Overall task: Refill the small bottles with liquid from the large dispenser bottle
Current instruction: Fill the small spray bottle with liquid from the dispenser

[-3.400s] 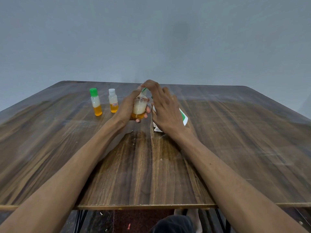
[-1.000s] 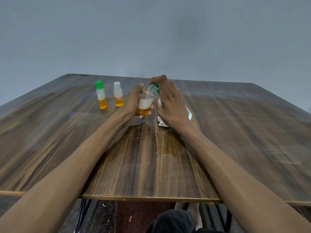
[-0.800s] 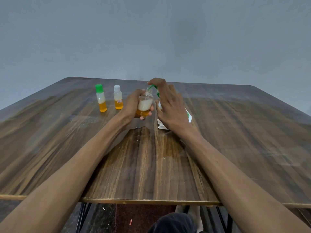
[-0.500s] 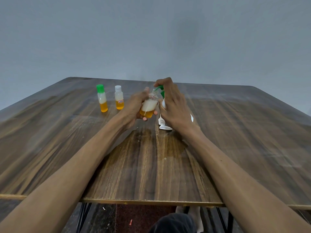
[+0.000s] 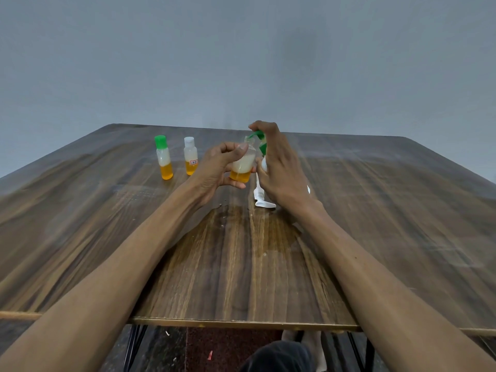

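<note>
Left hand (image 5: 218,167) grips small bottle (image 5: 242,167); right hand (image 5: 279,167) wraps dispenser bottle (image 5: 259,193), fingers on pump. Keep mouth under green nozzle (image 5: 255,135), press slowly.

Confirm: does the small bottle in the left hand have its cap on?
No: the small bottle gripped by the left hand has an open neck, held up under the green pump head that the right hand presses.

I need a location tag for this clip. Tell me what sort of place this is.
Probably a plain indoor room with a work table, not a kitchen or a lab. A bare grey wall stands behind a wood-grain table on thin metal legs, which holds only small bottles and a pump dispenser.
</note>
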